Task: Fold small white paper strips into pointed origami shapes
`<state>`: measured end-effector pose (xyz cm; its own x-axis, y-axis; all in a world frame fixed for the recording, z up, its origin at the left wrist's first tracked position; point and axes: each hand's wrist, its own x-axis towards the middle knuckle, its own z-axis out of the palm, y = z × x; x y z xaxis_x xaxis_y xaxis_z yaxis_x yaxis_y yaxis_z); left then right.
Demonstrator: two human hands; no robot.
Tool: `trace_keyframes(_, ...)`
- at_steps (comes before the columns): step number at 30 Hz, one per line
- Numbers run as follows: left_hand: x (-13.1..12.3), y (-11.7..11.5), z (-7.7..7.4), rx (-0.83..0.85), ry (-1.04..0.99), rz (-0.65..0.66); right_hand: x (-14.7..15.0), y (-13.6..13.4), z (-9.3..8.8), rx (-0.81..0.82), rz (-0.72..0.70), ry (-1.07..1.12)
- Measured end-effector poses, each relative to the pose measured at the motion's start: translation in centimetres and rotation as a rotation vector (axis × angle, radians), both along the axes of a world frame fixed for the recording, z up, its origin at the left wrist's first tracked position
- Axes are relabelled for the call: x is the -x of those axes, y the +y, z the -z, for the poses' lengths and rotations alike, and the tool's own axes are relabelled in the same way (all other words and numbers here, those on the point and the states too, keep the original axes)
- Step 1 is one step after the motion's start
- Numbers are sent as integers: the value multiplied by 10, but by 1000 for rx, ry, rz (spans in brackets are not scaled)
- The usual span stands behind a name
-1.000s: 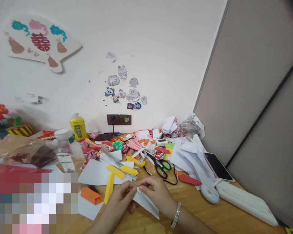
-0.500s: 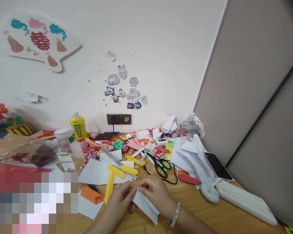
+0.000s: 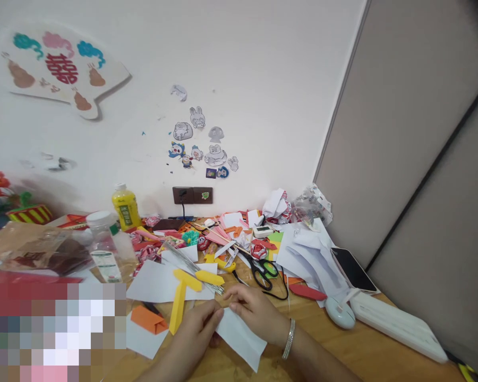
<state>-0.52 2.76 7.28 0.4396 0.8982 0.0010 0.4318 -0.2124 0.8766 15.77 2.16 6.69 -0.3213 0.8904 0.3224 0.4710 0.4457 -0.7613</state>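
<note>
1. While the white paper (image 3: 239,334) lies low over the bench (image 3: 342,350) between both hands, a clean fold probably needs its edges lined up before pressing.
2. Left hand (image 3: 197,331) pinches the paper's near end, fingers closed.
3. Right hand (image 3: 255,313) presses its top edge, fingers curled on it, just before the scissors (image 3: 265,273).

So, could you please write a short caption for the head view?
Both hands, left and right, fold white paper on a cluttered wooden table near scissors.
</note>
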Motion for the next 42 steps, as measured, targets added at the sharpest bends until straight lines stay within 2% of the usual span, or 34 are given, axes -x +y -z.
trace_keyframes(4, 0, -1, -3, -81, 50, 33, 1, -1, -1, -26, -49, -81)
trace_keyframes(10, -2, 1, 4, 73, 83, -6, 2, -2, -2, -36, -24, -124)
trace_keyframes(17, -1, -1, 5, 42, 58, -41, 3, 2, 6, -108, 75, -309)
trace_keyframes(22, 0, 0, 12, 46, 44, 23, 5, 4, 10, -174, 75, -393)
trace_keyframes(25, 0, 0, 16, 88, 35, 16, 5, 4, 10, -194, 72, -416)
trace_keyframes(28, 0, 2, 17, 153, -58, -33, 3, 1, 3, -253, 98, -348)
trace_keyframes(32, 0, 8, 18, 239, -332, -137, -1, -4, -8, -465, 250, -269)
trace_keyframes(34, -1, 10, 20, 289, -442, -164, -2, -4, -8, -542, 220, -293)
trace_keyframes(37, -2, 13, 27, 349, -516, -139, 0, -3, -4, -590, 71, -369)
trace_keyframes(42, -2, 13, 33, 365, -463, -62, 6, -3, 3, -582, 3, -400)
